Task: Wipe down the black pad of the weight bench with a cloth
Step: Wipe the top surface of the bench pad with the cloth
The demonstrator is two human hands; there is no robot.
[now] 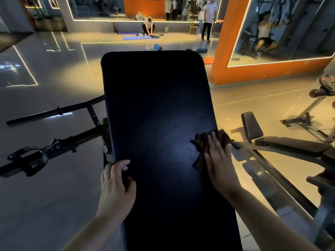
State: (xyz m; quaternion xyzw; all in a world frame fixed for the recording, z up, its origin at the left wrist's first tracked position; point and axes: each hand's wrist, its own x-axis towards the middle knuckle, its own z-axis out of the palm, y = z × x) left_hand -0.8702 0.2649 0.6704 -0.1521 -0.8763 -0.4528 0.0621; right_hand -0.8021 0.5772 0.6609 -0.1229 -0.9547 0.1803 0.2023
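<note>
The long black pad [155,109] of the weight bench runs away from me down the middle of the view. A dark brown cloth [202,142] lies bunched on the pad's right edge. My right hand [218,158] presses flat on the cloth with straight fingers. My left hand [116,180] holds the pad's left edge, fingers curled over the top and thumb on the surface.
Black frame bars with a strap [45,153] jut out left of the pad. A second bench [282,144] and a weight rack [324,91] stand on the right. An orange mirrored pillar [241,77] rises behind. Several people are by the far mirror wall.
</note>
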